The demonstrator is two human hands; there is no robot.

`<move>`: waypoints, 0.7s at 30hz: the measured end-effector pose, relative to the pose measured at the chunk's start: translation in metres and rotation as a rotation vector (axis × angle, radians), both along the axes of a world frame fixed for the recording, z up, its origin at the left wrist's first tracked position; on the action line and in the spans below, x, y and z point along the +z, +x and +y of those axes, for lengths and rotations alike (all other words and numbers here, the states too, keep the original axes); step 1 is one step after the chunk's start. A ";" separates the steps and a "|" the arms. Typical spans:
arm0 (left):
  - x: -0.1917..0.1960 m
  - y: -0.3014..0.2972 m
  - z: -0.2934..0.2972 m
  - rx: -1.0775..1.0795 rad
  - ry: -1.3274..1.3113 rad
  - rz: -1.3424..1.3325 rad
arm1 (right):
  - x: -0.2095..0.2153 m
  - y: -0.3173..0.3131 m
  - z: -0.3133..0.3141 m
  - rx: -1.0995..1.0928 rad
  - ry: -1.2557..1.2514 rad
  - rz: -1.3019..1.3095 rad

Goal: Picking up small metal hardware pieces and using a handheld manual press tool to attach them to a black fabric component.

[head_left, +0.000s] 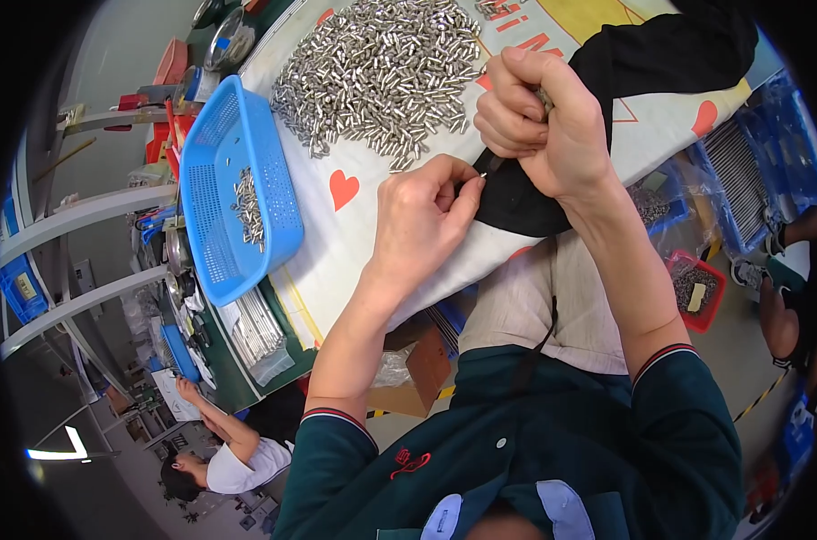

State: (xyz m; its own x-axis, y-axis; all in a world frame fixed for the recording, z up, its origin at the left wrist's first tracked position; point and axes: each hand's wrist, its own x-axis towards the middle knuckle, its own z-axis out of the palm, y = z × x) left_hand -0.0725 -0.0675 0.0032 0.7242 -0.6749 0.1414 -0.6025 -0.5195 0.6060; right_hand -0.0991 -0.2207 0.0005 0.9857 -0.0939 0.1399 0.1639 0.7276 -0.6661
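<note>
Your left hand pinched a small metal pin at the black cloth's edge, its long axis aimed up-right toward your right hand, which clenched more pins just beside it, the pin heap lying beyond on the table.

A blue perforated plastic basket, holding a few small metal pieces, is set at nine o'clock on a white cloth printed with red hearts. Bundled metal rods in clear wrap are laid at seven o'clock. A red tray of small parts is seen at four o'clock. Another person in a white top is seated at seven o'clock.
</note>
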 end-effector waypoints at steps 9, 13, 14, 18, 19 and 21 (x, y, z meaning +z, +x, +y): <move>-0.002 -0.004 -0.001 0.031 -0.017 -0.018 | -0.002 0.000 0.001 0.026 0.014 -0.025; -0.001 -0.004 -0.001 0.033 -0.014 -0.013 | -0.001 0.000 0.000 0.026 0.027 -0.036; -0.001 -0.004 -0.001 0.034 -0.009 -0.014 | -0.002 0.000 0.000 0.029 0.036 -0.040; -0.002 -0.004 -0.002 0.039 -0.007 -0.039 | -0.002 0.000 0.000 0.035 0.057 -0.056; -0.002 -0.005 -0.002 0.040 -0.006 -0.039 | -0.002 0.000 0.000 0.036 0.058 -0.056; -0.002 -0.005 -0.003 0.046 -0.012 -0.044 | -0.002 0.000 -0.001 0.038 0.066 -0.062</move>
State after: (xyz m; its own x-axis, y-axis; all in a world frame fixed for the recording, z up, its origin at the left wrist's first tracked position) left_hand -0.0777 -0.0700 0.0016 0.7473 -0.6393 0.1813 -0.6042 -0.5402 0.5858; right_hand -0.0991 -0.2212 -0.0012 0.9784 -0.0673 0.1953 0.1743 0.7762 -0.6060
